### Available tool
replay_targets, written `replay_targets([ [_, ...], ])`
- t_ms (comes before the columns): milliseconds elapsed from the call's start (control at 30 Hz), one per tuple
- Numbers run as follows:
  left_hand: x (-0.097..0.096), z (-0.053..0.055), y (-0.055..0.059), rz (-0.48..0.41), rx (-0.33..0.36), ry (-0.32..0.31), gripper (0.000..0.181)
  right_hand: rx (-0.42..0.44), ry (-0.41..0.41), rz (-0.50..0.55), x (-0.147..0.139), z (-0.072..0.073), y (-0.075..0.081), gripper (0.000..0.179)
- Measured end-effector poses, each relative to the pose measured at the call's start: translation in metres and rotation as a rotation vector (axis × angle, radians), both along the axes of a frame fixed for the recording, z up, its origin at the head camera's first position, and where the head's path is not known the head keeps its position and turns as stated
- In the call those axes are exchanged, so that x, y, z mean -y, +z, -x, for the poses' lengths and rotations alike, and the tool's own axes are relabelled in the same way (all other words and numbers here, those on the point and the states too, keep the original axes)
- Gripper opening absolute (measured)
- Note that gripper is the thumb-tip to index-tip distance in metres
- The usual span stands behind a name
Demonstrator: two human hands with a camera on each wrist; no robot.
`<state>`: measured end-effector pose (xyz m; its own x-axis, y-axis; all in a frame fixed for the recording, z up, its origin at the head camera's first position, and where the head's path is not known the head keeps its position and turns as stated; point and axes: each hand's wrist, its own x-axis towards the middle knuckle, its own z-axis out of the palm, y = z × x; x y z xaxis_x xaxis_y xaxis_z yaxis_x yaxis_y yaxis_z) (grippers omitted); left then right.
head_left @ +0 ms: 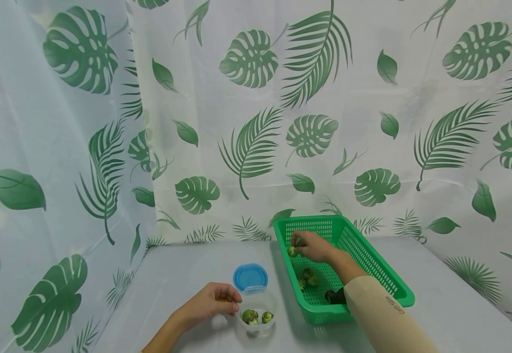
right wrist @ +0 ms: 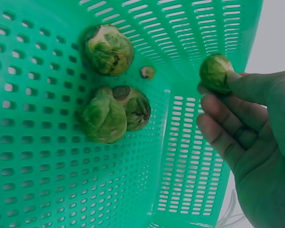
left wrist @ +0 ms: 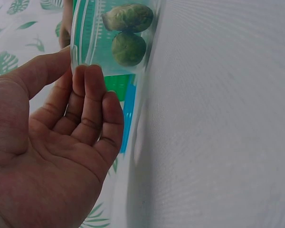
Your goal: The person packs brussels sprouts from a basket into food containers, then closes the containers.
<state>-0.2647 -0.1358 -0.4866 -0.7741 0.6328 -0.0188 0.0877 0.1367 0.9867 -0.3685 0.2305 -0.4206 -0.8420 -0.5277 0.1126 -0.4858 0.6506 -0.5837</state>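
Over the far left corner of the green basket [head_left: 355,245], my right hand [head_left: 315,246] pinches a Brussels sprout [right wrist: 215,73] between thumb and fingertips. Below it, several more sprouts [right wrist: 104,116] lie on the basket's floor, along with a small loose piece [right wrist: 147,72]. My left hand [head_left: 215,303] is at the left side of a clear plastic container [head_left: 256,295], thumb and fingertips at its rim [left wrist: 75,38]. A few sprouts [left wrist: 129,48] sit inside that container.
A blue lid [head_left: 250,277] lies on the table just behind the container. Something dark [head_left: 336,296] is at the basket's near end, partly hidden by the right sleeve [head_left: 384,314]. Leaf-printed curtains [head_left: 256,122] close off the back and sides of the white table [head_left: 185,264].
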Motion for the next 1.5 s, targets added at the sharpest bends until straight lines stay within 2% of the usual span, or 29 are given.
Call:
replay_targets([
  [500,0.0,0.001,-0.003,0.002,0.004,0.002,0.029,-0.095,-0.009,0.055,-0.001,0.002,0.001,0.008],
  [733,0.001,0.001,-0.003,0.009,0.0,0.002,0.029,-0.18,-0.031,0.048,0.003,-0.001,0.001,0.01],
  [1033,0.001,0.004,-0.004,0.003,0.002,-0.005,0.033,-0.248,-0.049,0.098,0.007,-0.003,0.007,0.011],
  [1500,0.001,0.002,-0.002,-0.004,0.006,-0.006,0.03,-0.258,-0.084,0.131,0.014,-0.008,0.018,0.013],
])
